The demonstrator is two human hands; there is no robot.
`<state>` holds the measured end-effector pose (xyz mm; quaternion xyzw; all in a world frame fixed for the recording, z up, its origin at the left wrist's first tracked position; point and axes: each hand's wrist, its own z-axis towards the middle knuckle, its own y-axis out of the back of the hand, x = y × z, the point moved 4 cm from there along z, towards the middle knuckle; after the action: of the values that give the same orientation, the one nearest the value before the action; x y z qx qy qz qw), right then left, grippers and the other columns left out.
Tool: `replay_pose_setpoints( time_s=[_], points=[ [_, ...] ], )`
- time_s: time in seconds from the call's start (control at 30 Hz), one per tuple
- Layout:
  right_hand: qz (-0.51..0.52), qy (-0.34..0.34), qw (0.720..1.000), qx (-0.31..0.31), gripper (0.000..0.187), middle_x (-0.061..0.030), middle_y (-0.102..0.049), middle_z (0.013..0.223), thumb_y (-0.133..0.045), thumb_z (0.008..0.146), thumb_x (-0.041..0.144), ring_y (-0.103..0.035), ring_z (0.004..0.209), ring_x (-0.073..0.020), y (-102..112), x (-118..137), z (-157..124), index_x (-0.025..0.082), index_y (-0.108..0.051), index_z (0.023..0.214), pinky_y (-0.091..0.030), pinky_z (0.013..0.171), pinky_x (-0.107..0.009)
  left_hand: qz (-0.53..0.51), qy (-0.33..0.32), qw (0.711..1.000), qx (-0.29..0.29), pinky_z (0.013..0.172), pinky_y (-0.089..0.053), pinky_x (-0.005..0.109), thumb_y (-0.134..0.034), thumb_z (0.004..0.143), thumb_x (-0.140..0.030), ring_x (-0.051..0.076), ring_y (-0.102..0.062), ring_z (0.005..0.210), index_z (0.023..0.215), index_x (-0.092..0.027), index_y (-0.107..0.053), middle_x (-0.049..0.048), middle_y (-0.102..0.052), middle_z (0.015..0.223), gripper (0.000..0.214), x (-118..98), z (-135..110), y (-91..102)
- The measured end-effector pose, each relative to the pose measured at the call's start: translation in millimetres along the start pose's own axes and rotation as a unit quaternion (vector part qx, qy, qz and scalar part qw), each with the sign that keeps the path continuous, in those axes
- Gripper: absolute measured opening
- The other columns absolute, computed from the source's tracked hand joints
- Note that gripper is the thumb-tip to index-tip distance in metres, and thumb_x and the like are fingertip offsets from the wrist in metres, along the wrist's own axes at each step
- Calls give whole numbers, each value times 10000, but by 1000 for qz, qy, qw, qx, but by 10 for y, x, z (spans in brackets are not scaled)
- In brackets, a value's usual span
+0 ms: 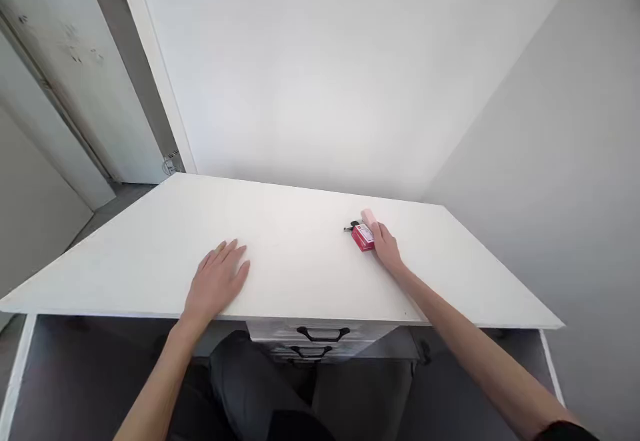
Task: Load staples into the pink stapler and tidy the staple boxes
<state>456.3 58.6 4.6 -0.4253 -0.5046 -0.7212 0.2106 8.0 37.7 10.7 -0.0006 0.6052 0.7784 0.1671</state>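
Note:
On the right half of the white tabletop [280,247], my right hand [387,244] is closed at the edge of a cluster of small things. Against its fingers is a small red box [363,237] with a white and pink top. A pale pink block-like object [369,217] touches the fingertips just beyond the box. To the left of these lies a small black item [354,224], its kind too small to make out. The thumb and the hand's underside are hidden. My left hand [215,281] rests flat on the left part of the tabletop, fingers spread, holding nothing.
White drawers with black handles [323,334] sit under the table's front edge, by my legs [250,384]. A white wall [300,94] rises behind the table, and a grey wall [565,161] stands to the right. Pale panels [65,61] and some wire [171,164] are at the left.

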Motion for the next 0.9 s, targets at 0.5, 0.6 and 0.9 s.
replay_pose_setpoints(
  time_s=[0.5,0.6,0.9],
  points=[
    [63,98,986,120,716,-51,-617,1555,-178,1076,691,-562,1436,-290,-753,649,-620,291,-578,1515,-418,1210,-461,-27,5,999,-22,1310,-309,521,-364,1041,-504,302,-384,1584,1480,-209,-621,63,-485,1658,588,-23,-29,25],
    [53,114,982,143,737,-16,-486,1671,-169,1079,694,-431,1562,-247,-652,538,-561,288,-500,1597,-322,1304,-436,-33,3,999,-26,1308,-313,524,-374,1041,-505,304,-390,1580,1469,-214,-629,66,-493,1652,577,-29,-39,21],
    [-270,166,930,186,723,-47,-224,1790,-166,1102,575,-155,1672,-220,-320,-94,165,182,-355,1679,-108,1374,-450,-6,-35,999,-34,1295,-321,564,-365,1058,-458,344,-383,1580,1475,-193,-624,103,-501,1644,557,-54,-45,-17]
  ],
)
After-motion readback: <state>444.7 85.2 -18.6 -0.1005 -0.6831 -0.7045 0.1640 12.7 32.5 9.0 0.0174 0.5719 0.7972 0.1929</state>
